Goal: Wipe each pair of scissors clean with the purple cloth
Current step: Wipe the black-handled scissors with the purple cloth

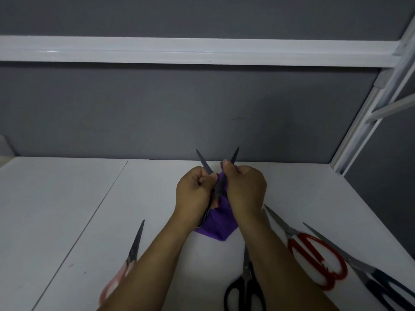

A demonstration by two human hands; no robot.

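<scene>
- Head view: our left hand [195,189] is curled into a fist round the open scissors [204,163], gripping them at the left edge of the purple cloth [219,223].
- Our right hand [244,187] grips the cloth's upper part, thumb uppermost, and pinches the fabric round the scissors' right blade.
- The two blades stand apart in a V above the cloth, tips pointing away from us. The left blade is bare and the right one comes out of the cloth's top fold. The handles are mostly hidden under our left hand.
- The cloth hangs between both hands with a corner pointing down. We cannot tell whether that corner touches the white table [67,209].
- Well to the left of the cloth, pink-handled scissors [132,250] lie closed, partly hidden by our left forearm.
- Nearer us than the cloth and slightly right, black-handled scissors [246,286] lie partly under our right forearm.
- Right of the cloth lie red-handled scissors [314,254], with dark blue-handled scissors [368,270] just beyond them.
- Behind the cloth rises a grey wall [157,108] crossed by a white rail [179,51].
</scene>
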